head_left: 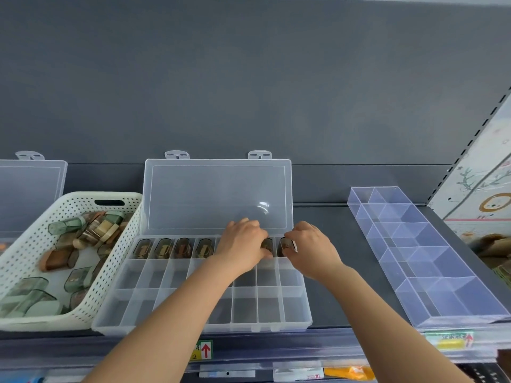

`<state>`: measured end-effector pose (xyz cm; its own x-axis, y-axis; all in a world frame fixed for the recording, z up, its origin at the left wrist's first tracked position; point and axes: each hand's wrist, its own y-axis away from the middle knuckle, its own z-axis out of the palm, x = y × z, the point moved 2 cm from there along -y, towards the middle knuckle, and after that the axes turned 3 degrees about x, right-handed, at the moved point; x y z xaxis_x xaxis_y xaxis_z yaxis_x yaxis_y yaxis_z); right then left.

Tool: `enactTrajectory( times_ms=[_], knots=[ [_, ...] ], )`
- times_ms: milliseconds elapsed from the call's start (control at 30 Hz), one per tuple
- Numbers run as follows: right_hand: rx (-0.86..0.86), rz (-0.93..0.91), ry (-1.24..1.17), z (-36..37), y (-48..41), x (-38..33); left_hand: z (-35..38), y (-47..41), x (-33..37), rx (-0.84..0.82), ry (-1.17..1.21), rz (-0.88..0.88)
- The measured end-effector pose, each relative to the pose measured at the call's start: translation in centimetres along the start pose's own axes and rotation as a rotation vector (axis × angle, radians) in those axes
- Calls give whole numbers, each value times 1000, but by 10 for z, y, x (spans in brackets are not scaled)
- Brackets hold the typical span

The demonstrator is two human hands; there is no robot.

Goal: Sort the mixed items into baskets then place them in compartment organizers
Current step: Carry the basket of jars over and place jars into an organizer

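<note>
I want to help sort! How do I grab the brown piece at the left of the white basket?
Pinch the brown piece across its long sides, coming down from above: it lies flat on the basket floor with room beside it.

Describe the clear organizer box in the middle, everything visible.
The organizer box is clear, frosted-looking plastic, lying flat on the shelf with its hinged lid standing open. Dividers form three rows of compartments; the back row holds small cases. The left hand and right hand reach in there; the basket touches its left side.
</note>
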<state>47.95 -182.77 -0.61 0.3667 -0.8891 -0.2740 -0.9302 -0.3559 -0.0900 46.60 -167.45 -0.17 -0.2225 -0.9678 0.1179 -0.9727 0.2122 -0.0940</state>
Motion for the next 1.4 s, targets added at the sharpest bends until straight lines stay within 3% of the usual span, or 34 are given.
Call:
enactTrajectory(
  times_ms=[467,667,900,1200,1400],
  knots=[
    [115,-52,-38,-1,0,-26,-19,25,-16,71,22,-96],
    [163,-171,-95,3,-5,-87,-51,80,-82,174,-43,-219],
    [129,-383,-151,25,-4,-197,-81,167,-177,111,-117,-410],
    [-94,-629,-86,59,-3,-321,-84,227,-270,-276,-33,-505],
    [-353,-633,-1,79,-11,-358,-71,225,-290,-317,70,-472]
  ],
)
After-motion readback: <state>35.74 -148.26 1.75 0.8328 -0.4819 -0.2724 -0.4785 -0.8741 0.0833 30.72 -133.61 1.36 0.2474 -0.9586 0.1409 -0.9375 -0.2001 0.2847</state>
